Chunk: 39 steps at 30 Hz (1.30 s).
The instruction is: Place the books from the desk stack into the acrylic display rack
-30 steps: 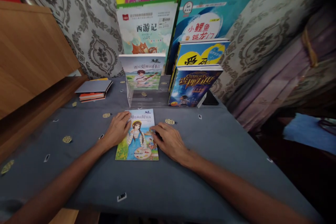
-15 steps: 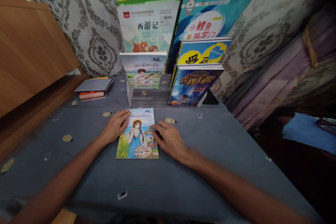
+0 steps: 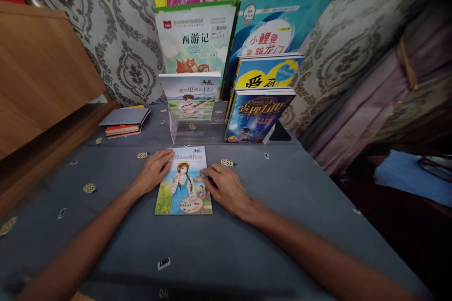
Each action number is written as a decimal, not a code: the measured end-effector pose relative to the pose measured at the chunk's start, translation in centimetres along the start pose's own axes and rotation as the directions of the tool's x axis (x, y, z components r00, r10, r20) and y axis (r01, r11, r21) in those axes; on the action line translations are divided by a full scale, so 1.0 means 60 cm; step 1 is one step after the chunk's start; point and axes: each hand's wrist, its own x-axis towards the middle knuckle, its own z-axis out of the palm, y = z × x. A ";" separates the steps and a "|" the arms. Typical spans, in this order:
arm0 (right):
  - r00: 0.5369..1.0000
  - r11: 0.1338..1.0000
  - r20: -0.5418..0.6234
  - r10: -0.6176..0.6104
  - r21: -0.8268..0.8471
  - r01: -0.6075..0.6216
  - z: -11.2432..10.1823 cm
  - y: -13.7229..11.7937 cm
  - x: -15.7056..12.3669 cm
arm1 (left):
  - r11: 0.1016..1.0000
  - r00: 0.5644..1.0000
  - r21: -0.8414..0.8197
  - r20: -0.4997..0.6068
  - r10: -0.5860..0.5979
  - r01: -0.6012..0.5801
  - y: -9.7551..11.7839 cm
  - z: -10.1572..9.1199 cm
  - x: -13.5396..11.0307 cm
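A thin paperback book [image 3: 183, 193] lies face up on the cloth-covered table, its cover showing a figure in a yellow hat and blue overalls. My left hand [image 3: 155, 171] rests along its upper left edge, fingers stretched out and thumb apart, the fingertips over the cover's corner. At the right edge, my right hand [image 3: 224, 186] has its fingers bent against the book, with the index fingertip on the cover; the thumb is partly hidden. Behind the book stands a clear stepped rack [image 3: 197, 137] holding several upright books, among them a dark blue one [image 3: 257, 117].
A small pile of books [image 3: 123, 120] lies at the back left beside a wooden cabinet [image 3: 45, 56]. A dark flat object [image 3: 281, 131] sits behind the rack's right end. The grey tablecloth [image 3: 282, 207] drops off at the right, near a curtain [image 3: 374, 103] and blue cloth [image 3: 413, 176].
The view has shifted slightly, so the rack and books appear a little lower and to the left. Both hands keep their places at the book's sides.
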 end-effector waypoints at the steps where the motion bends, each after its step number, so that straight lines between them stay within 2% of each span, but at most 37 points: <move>1: 1.000 1.000 -0.016 -0.012 -0.010 0.012 0.000 0.000 0.000 | 1.000 1.000 -0.002 0.002 0.000 0.000 0.000 0.000 0.000; 4: 0.998 0.998 -0.048 -0.049 -0.049 0.047 -0.003 -0.001 0.004 | 1.000 1.000 -0.007 0.005 0.002 -0.002 -0.002 0.000 0.000; 8: 0.995 0.995 -0.018 -0.101 -0.026 0.101 -0.002 -0.010 0.028 | 1.000 1.000 -0.006 0.003 -0.002 0.002 -0.005 0.001 -0.001; 14: 0.967 0.968 0.072 -0.246 0.062 0.242 0.029 -0.040 0.090 | 1.000 1.000 -0.003 -0.009 0.003 -0.003 -0.007 0.005 -0.002; 20: 0.962 0.973 0.147 -0.230 0.035 0.227 0.058 -0.057 0.129 | 1.000 1.000 -0.008 -0.001 0.002 -0.002 -0.012 0.006 -0.003; 26: 0.967 0.978 0.147 -0.209 0.006 0.211 0.051 -0.036 0.123 | 1.000 1.000 -0.014 -0.010 0.013 -0.013 -0.013 0.005 -0.003; 30: 0.984 0.988 0.097 -0.148 -0.030 0.152 0.036 -0.001 0.104 | 1.000 1.000 -0.010 -0.008 -0.003 0.003 -0.015 0.010 -0.004; 34: 0.992 0.995 0.098 -0.079 -0.061 0.085 0.020 0.033 0.083 | 1.000 1.000 -0.003 -0.017 -0.006 0.006 -0.014 0.012 -0.005; 39: 0.994 0.998 0.096 -0.048 -0.027 0.050 0.017 0.049 0.075 | 1.000 1.000 0.019 0.000 0.018 -0.018 -0.010 0.004 0.005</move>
